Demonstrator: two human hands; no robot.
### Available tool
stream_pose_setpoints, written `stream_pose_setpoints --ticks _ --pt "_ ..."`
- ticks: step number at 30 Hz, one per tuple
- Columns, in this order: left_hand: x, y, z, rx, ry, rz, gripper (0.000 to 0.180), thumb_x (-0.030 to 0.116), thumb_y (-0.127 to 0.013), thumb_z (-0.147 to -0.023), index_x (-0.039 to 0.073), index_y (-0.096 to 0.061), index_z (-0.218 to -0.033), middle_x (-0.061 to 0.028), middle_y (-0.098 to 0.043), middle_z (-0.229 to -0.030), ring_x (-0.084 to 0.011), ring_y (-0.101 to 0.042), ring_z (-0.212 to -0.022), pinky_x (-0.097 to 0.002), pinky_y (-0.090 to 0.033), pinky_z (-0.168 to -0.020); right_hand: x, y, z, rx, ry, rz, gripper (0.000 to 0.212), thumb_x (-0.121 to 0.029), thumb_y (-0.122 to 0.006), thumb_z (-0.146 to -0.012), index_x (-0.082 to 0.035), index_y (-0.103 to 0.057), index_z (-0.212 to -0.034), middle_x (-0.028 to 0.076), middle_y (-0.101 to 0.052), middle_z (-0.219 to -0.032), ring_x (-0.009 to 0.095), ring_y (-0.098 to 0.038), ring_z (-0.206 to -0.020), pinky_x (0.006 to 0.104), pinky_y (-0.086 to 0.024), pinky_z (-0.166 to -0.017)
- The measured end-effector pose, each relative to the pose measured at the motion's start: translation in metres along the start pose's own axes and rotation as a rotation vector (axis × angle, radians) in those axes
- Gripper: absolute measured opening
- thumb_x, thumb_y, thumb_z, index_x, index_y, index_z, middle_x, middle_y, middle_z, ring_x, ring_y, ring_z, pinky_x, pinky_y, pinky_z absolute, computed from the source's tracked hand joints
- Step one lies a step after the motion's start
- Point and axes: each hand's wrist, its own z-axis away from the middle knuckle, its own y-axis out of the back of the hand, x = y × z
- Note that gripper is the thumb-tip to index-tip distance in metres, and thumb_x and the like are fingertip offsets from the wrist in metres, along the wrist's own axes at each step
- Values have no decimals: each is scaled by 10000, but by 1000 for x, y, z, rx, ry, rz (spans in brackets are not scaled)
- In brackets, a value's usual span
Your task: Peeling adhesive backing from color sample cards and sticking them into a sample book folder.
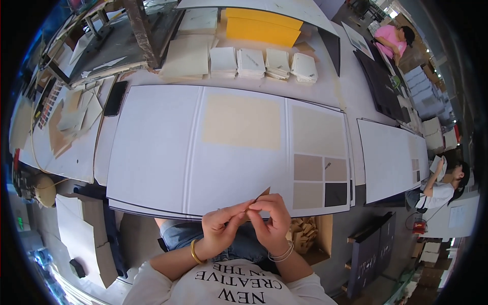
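Close to the front edge of the big white folding board (152,147), my left hand (221,223) and my right hand (273,222) come together. Both pinch a small brown piece of card or paper (264,193); its upper corner sticks out and my fingers cover the rest. Open and flat, the board carries a large cream panel (241,121) in its middle section. Its right section has a beige panel (317,131) above several smaller squares, among them a taupe square (308,168) and a dark grey square (336,194).
Beyond the board stand several stacks of pale cards (250,63) and yellow sheets (262,28). A black phone (115,98) lies to its left. Below at right, a cardboard box (325,239) holds brown scraps (304,234). Two people (391,40) work at right, near another board (386,162).
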Motion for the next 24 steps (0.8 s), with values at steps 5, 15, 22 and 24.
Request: stream_pose_setpoints --ticks 5,15,22,24 --pt "-2 -2 -15 -58 -35 -85 294 -68 -584 -888 5 -658 -1164 -121 -717 -1027 -116 -689 -837 -222 -539 -729 14 1 -12 7 13 -100 208 5 -756 -743 -29 -617 -894 83 -612 -897 188 -579 -772 267 -461 -687" --pt "-15 2 -21 25 13 14 305 -79 -596 -871 1 -658 -1158 -121 -723 -987 -128 -697 -745 -214 -536 -653 22 -6 -28 -62 9 -117 175 -4 -767 -750 -46 -652 -875 64 -626 -887 168 -585 -741 253 -479 -630" --pt "-12 13 -29 43 4 -45 305 -76 -603 -871 4 -659 -1160 -113 -727 -952 -121 -693 -738 -207 -530 -646 21 -19 -41 -94 -17 -201 187 54 -743 -730 -23 -619 -847 75 -607 -849 179 -559 -747 269 -444 -660" --pt "-15 13 -27 52 16 -19 305 -74 -603 -873 5 -658 -1162 -113 -728 -951 -120 -692 -742 -207 -530 -646 23 -21 -40 -97 8 -191 189 52 -745 -728 -24 -618 -846 74 -605 -850 177 -557 -745 269 -443 -660"
